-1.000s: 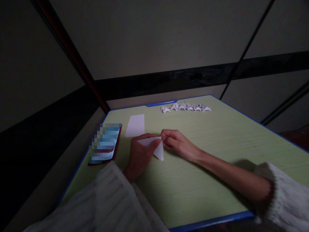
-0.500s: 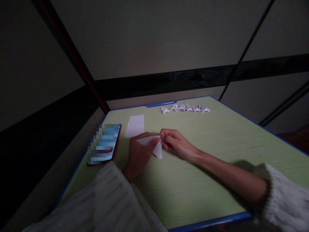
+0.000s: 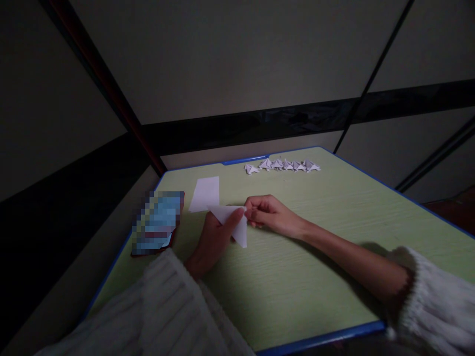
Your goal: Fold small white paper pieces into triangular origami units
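A white sheet of paper folded to a triangle (image 3: pixel 237 230) is held above the table in front of me. My left hand (image 3: pixel 215 237) is closed on it, thumb lying across the front near the upper right corner and fingers hidden behind. At that same corner, my right hand (image 3: pixel 272 215) pinches the paper's edge between thumb and curled fingers. Just beyond my left hand lies a flat white paper sheet (image 3: pixel 205 193). Several small folded paper figures (image 3: pixel 287 165) sit in a row near the table's far edge.
On the left side of the green table (image 3: pixel 315 287) lies a phone (image 3: pixel 158 222) with a red case and a blurred screen. A blue rim (image 3: pixel 322 338) runs around the tabletop. Dark-striped pale panels (image 3: pixel 245 59) rise behind it.
The left hand's fingers have slipped further behind the folded paper, so more of its triangle shows. The right hand keeps its pinch at the corner. The view has shifted slightly.
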Motion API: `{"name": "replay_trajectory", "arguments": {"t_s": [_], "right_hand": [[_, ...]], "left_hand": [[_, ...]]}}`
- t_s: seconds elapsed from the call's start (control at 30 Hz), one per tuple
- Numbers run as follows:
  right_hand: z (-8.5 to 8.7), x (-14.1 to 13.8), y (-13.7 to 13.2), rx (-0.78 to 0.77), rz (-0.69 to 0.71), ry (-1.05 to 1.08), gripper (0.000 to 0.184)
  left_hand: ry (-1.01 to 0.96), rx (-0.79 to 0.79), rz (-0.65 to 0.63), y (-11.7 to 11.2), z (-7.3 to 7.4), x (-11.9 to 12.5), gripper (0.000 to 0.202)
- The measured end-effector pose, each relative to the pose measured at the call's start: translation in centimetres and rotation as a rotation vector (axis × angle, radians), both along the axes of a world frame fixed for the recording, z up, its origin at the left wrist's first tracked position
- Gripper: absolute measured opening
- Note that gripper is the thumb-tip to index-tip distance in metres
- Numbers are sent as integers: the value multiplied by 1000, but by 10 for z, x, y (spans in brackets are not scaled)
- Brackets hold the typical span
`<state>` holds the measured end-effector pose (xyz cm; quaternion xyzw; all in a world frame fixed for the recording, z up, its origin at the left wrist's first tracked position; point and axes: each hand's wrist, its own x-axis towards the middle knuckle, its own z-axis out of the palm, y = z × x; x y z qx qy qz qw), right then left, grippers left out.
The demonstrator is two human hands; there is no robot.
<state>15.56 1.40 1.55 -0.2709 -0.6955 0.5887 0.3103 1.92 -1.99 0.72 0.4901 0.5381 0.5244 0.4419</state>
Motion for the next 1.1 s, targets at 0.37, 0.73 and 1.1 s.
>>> {"name": "replay_trajectory", "arguments": {"t_s": [0.37, 0.73, 1.1], "right_hand": [[4, 4, -1, 47, 99, -61, 19], [-1, -2, -5, 60, 28, -49, 20], [-6, -9, -9, -116, -11, 123, 18]], "left_hand": [[-54, -96, -154, -1, -6, -3, 13], [179, 184, -136, -6, -1, -5, 11], [392, 371, -140, -7, 6, -6, 18]]}}
